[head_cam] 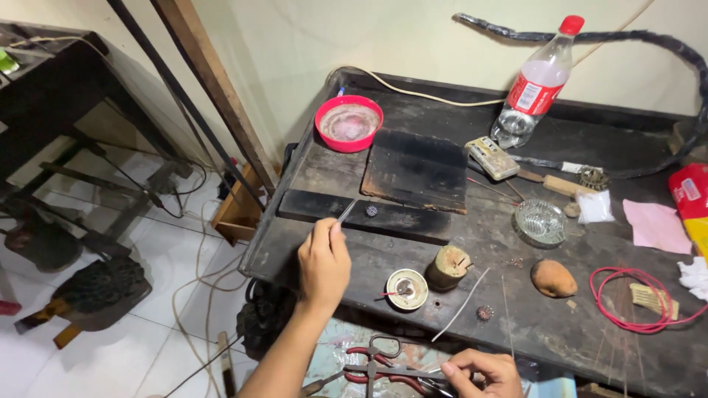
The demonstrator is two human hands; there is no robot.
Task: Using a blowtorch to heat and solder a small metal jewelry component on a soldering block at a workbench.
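Note:
My left hand (323, 264) is raised over the black workbench (560, 335) and pinches thin metal tweezers (346, 211). Their tip points at a small round patterned bead (372, 211) lying on a charred black board (369, 215). My right hand (483, 372) is low at the bench's front edge, fingers closed on a thin metal tool, next to red-handled scissors (383, 365). A small round tin (406, 288) with a red stick in it and a short wooden stump (448, 267) stand between the hands.
A red bowl (349, 122), a plastic bottle (535, 85), a glass dish (540, 221), a brown lump (553, 278), a red wire loop (638, 302) and pink paper (656, 225) lie on the bench. A dark table (51, 88) and cables stand at the left on the tiled floor.

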